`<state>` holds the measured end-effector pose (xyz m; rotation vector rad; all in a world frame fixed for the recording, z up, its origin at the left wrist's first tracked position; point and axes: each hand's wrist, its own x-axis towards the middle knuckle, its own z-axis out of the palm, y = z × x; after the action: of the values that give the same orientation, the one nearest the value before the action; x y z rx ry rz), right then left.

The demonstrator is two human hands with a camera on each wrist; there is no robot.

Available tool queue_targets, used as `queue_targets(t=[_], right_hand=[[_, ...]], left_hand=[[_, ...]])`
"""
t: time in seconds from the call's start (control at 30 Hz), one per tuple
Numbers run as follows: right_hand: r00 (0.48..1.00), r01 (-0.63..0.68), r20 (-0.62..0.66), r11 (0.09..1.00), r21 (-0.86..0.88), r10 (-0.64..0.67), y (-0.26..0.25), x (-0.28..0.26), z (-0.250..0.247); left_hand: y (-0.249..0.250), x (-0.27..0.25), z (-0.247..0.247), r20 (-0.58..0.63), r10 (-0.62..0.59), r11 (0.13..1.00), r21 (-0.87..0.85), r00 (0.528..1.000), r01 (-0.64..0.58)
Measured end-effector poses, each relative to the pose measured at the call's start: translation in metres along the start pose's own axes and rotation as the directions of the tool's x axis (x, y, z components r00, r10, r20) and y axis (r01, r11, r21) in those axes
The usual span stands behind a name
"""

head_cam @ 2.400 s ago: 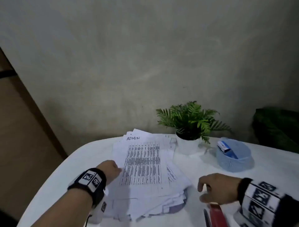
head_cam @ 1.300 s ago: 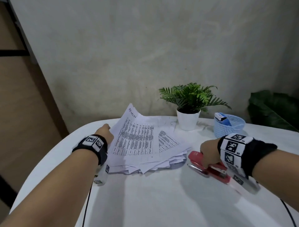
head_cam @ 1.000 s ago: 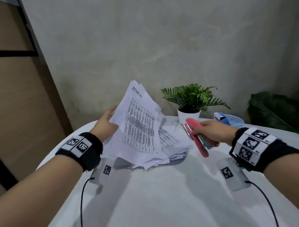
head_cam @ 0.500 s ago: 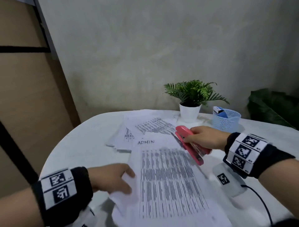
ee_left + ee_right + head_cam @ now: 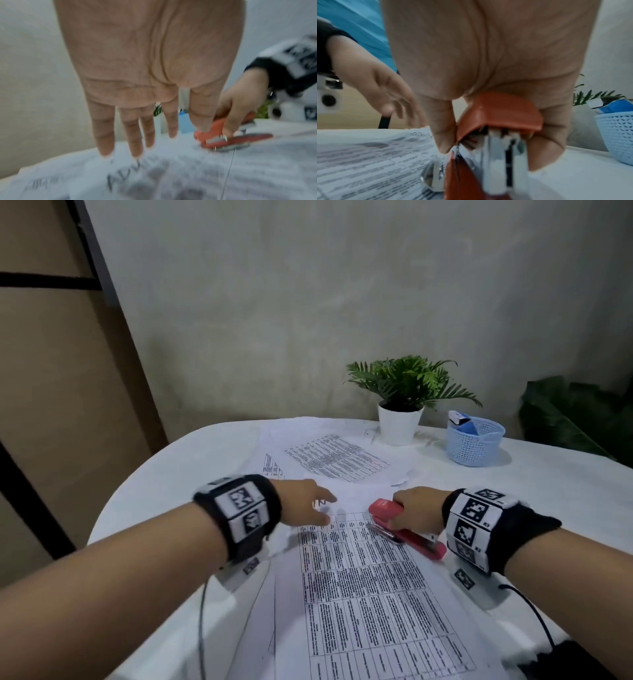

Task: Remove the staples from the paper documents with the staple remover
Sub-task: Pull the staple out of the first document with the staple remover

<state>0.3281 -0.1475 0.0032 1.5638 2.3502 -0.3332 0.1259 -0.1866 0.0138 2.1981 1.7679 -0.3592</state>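
Head view: a person's two forearms are reaching over a white worktop [image 5: 178, 460], each wrist wearing a black band with printed square markers.
Left hand: the left hand [image 5: 301, 501] is hovering over the top left corner of the near document, fingers [image 5: 104, 135] straight and slightly spread, gripping nothing; whether the fingertips are touching the sheet cannot be told through the blur.
Near document: a printed table sheet [image 5: 370, 594] is lying flat on the worktop directly in front of the person, running from between the hands toward the bottom edge, with the handwritten word ADMIN [image 5: 130, 170] at its top.
Far papers: a loose stack of printed papers [image 5: 335, 457] is lying further back on the worktop, behind the hands and left of the plant.
Red tool: a red stapler-style tool [image 5: 407, 530] is sitting in the right hand's grip, its metal end [image 5: 435, 174] pointing down and lying at the top right part of the near document.
Right hand: the right hand [image 5: 418, 511] is curling its fingers and thumb [image 5: 443, 128] round the red tool, holding it from above.
Plant: a small green fern in a white pot [image 5: 399, 422] is standing at the back of the worktop.
Basket: a light blue mesh basket [image 5: 474, 441] is standing just right of the pot, holding a blue and white box [image 5: 462, 421].
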Motion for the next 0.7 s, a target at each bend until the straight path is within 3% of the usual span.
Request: queue_targets(t=[0.17, 0.33, 0.53, 0.7], right_hand=[[0.995, -0.030, -0.090, 0.999, 0.040, 0.033, -0.006, 0.004, -0.006], [0.999, -0.002, -0.041, 0.997, 0.072, 0.005, -0.018, -0.001, -0.002], [1.000, 0.024, -0.002, 1.000, 0.015, -0.024, -0.040, -0.019, 0.004], [0.999, -0.038, -0.009, 0.999, 0.010, 0.038, -0.046, -0.019, 0.009]], left_hand=[[0.013, 0.015, 0.028, 0.087, 0.003, 0.988, 0.156, 0.996, -0.017], [0.015, 0.006, 0.037, 0.083, 0.018, 0.973, 0.226, 0.996, -0.037], [0.021, -0.001, 0.039, 0.137, 0.061, 0.980, 0.179, 0.989, -0.085], [0.026, -0.001, 0.038, 0.198, 0.052, 0.985, 0.149, 0.979, -0.083]])
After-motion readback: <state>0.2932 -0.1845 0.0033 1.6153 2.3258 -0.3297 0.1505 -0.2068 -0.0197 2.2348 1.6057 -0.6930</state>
